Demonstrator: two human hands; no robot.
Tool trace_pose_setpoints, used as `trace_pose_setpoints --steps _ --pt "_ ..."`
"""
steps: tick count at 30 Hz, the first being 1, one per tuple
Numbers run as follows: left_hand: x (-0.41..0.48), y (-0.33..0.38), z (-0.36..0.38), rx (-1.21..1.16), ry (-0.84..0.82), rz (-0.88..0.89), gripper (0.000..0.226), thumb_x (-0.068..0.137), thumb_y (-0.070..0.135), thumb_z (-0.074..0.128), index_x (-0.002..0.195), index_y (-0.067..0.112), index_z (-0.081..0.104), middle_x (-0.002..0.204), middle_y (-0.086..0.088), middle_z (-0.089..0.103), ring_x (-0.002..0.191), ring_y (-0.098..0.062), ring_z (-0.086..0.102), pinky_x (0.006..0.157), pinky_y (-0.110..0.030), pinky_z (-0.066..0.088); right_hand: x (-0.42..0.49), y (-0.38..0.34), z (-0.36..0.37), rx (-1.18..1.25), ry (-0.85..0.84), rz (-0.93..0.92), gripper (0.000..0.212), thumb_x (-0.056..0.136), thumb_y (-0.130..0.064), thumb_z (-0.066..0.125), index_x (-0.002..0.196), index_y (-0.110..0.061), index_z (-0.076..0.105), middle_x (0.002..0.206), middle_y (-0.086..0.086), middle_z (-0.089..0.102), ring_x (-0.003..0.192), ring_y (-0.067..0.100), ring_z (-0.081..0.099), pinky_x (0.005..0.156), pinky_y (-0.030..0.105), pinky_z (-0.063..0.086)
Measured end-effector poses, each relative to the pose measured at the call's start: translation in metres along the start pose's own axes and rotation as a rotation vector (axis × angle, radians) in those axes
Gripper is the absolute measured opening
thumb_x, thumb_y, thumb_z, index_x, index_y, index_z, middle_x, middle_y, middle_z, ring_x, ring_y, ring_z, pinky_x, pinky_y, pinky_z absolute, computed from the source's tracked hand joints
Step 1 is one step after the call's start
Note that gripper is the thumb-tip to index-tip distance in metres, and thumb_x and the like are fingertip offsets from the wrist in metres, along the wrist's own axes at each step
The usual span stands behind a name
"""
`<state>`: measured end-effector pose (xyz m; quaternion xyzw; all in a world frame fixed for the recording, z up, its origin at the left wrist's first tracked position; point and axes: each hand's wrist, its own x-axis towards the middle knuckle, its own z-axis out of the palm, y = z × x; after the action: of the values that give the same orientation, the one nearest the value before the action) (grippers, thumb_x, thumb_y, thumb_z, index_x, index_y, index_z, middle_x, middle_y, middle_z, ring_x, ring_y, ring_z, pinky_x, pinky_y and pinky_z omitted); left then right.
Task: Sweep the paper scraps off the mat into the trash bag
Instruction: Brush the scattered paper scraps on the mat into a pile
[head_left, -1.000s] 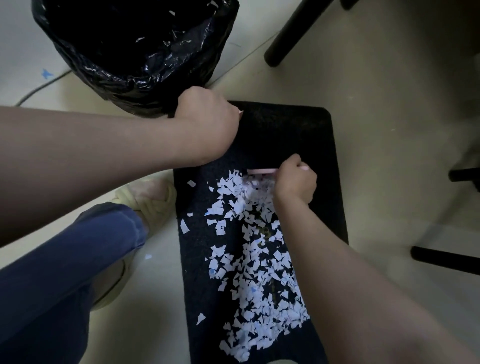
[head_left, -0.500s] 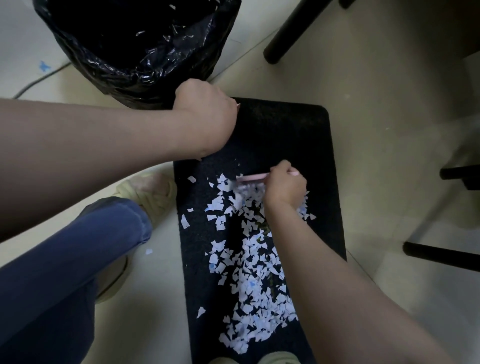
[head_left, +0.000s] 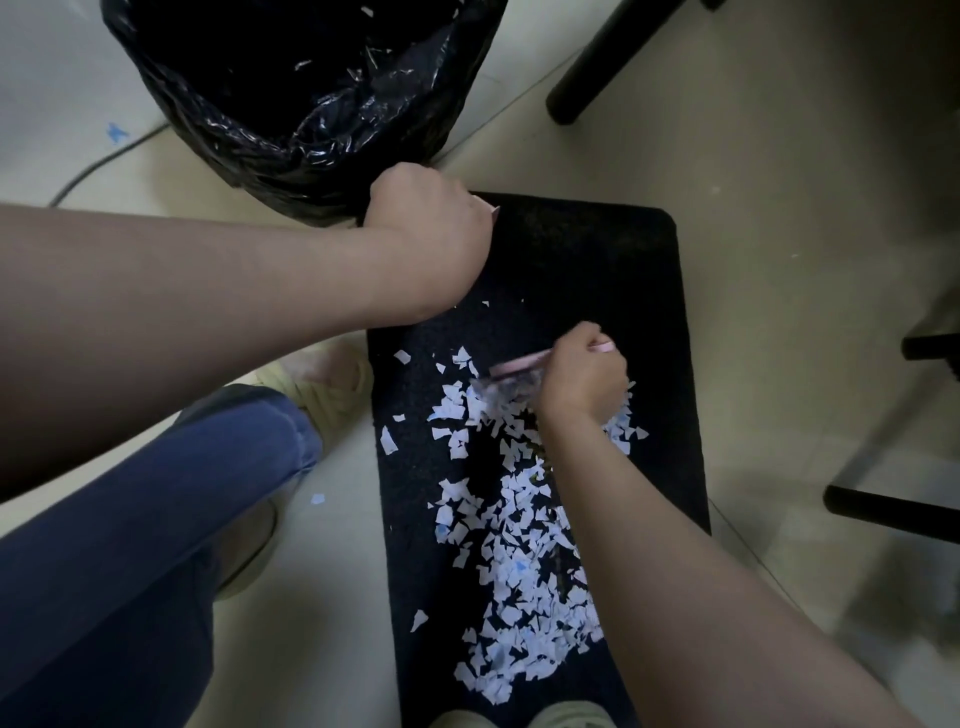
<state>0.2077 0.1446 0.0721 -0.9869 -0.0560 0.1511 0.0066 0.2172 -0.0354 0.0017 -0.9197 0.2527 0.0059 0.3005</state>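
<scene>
Paper scraps (head_left: 519, 525) run lengthwise along mat (head_left: 597, 249); right hand (head_left: 582, 379) grips brush (head_left: 517, 366), left hand (head_left: 431, 234) curled, hold unclear.

Torn white paper scraps (head_left: 519, 545) strewn thick down middle of black rectangular mat (head_left: 597, 260), flat on floor; far end bare. Small pink brush (head_left: 519, 361) at pile's far edge. Black plastic trash bag (head_left: 322, 130) open, upright, just beyond mat's far-left corner.

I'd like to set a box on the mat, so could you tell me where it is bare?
The mat's far end is bare, bordered by the left hand, the trash bag and the brush. Nearer in, paper scraps crowd the middle; the strip along the right edge is free.
</scene>
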Motion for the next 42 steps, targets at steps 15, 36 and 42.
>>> trace_pose_setpoints --steps 15,36,42 --pt "0.008 0.004 -0.002 0.034 -0.001 -0.044 0.009 0.081 0.019 0.066 0.090 0.020 0.062 0.058 0.001 0.038 0.051 -0.015 0.036 0.048 -0.021 0.026 0.000 -0.004 0.009 0.086 0.009 0.066 0.042 0.092 -0.040 0.034 0.058 -0.023 0.052 0.056 -0.004 0.057 0.067 0.024 0.062 0.087 0.047 0.052" --pt "0.010 0.015 0.002 0.001 0.074 0.017 0.018 0.094 0.017 0.043 0.096 0.017 0.061 0.061 0.001 0.036 0.053 -0.017 0.036 0.048 -0.023 0.025 0.022 -0.036 0.017 0.247 -0.099 0.014 0.038 0.098 -0.039 0.041 0.068 -0.025 0.060 0.071 -0.001 0.068 0.074 0.020 0.065 0.066 0.028 0.045" --pt "0.011 0.012 -0.003 0.030 0.001 -0.058 0.021 0.086 0.006 0.051 0.067 0.015 0.047 0.059 0.000 0.036 0.057 -0.019 0.039 0.047 -0.022 0.022 0.014 -0.015 0.008 0.086 0.026 0.043 0.042 0.094 -0.036 0.035 0.058 -0.022 0.051 0.056 -0.005 0.056 0.069 0.021 0.062 0.087 0.042 0.051"
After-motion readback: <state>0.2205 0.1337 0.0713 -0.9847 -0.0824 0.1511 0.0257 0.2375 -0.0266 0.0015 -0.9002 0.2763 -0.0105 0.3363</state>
